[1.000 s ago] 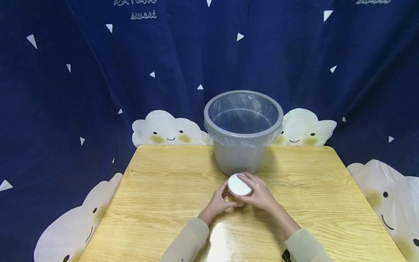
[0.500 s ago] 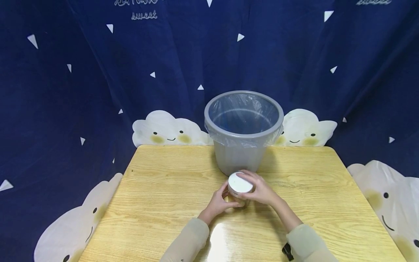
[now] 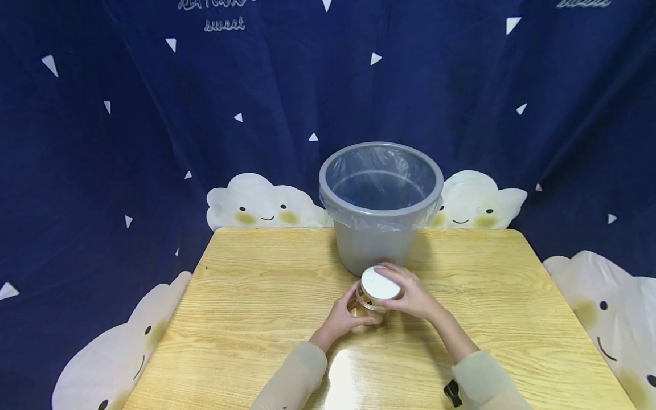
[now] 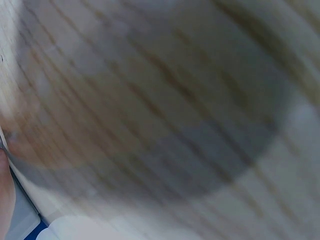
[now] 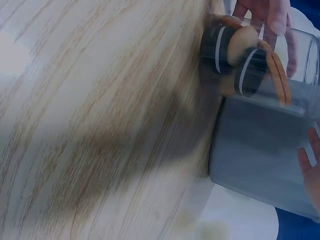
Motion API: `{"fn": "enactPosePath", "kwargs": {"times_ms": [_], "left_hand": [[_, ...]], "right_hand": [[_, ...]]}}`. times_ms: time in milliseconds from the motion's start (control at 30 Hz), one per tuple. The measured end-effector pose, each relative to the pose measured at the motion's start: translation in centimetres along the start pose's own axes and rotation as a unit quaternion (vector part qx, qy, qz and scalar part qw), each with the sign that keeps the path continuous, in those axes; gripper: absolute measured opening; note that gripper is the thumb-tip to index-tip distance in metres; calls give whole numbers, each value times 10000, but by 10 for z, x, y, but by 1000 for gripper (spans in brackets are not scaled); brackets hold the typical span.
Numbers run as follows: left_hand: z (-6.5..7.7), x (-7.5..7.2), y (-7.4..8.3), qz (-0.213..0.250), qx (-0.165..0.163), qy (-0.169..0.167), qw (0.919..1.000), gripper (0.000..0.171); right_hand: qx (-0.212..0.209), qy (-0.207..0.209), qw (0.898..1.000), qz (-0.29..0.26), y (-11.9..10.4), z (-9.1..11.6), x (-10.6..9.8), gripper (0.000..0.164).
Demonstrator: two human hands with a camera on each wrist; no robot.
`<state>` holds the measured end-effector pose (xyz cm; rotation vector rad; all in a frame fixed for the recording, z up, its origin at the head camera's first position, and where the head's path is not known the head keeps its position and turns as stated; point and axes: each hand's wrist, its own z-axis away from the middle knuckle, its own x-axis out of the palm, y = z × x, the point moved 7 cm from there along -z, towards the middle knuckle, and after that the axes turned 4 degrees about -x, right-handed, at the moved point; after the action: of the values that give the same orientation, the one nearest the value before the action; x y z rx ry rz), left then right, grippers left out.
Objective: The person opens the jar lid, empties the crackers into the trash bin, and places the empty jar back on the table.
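A clear jar [image 3: 366,313] stands upright on the wooden table, right in front of the bin. My left hand [image 3: 342,314] grips its side, thumb toward me. My right hand [image 3: 410,293] holds a white round lid [image 3: 380,283] by its edge, tilted and raised a little over the jar's mouth. In the right wrist view, dark and light brown sandwich cookies [image 5: 248,70] show through the jar's wall; the left-hand fingers [image 5: 278,20] lie behind it, and part of the right hand is at the right edge. Only a finger of my left hand shows in the left wrist view.
A grey trash bin [image 3: 359,239] lined with a clear bag stands just beyond the jar at the table's [image 3: 256,285] back. A dark blue curtain [image 3: 282,85] with white clouds hangs behind. A small black object [image 3: 453,393] is by the right sleeve.
My right hand has lifted the lid up and slightly right, so the jar's rim and contents now show beneath it. My left hand has stayed on the jar.
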<state>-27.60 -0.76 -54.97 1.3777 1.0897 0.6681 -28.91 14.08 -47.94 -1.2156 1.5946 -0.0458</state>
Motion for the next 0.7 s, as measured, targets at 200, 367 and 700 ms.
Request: {"fn": "enactPosePath", "kwargs": {"times_ms": [200, 367, 700], "left_hand": [[0, 0, 1, -8, 70, 28, 10000, 87], [0, 1, 2, 12, 96, 49, 9999, 86], [0, 1, 3, 23, -14, 39, 10000, 87]], "right_hand": [[-2, 29, 9999, 138, 2, 3, -6, 72], [-9, 129, 9997, 195, 3, 6, -12, 72], [177, 350, 9991, 144, 6, 16, -25, 73]]}}
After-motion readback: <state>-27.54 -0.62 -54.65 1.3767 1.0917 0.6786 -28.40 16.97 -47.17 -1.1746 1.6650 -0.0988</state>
